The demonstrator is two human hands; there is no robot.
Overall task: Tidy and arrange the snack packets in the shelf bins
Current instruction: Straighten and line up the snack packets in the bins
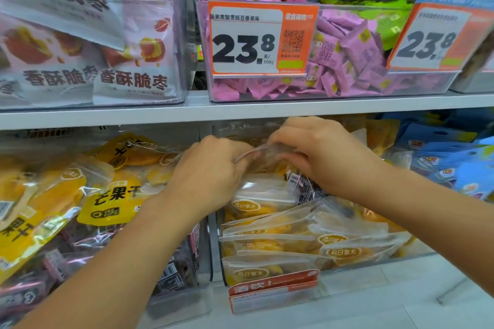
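Reaching into the lower shelf, the left hand and the right hand pinch the clear top edge of one upright snack packet between them, fingers closed on the film. It stands at the back of the middle clear bin, behind a row of similar orange-filled packets. Above, a bin of small pink sweets carries an orange price tag.

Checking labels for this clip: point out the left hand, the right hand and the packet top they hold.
left hand (213,168), head view, back of hand
right hand (318,149), head view, back of hand
packet top (263,149), head view, clear sealed edge
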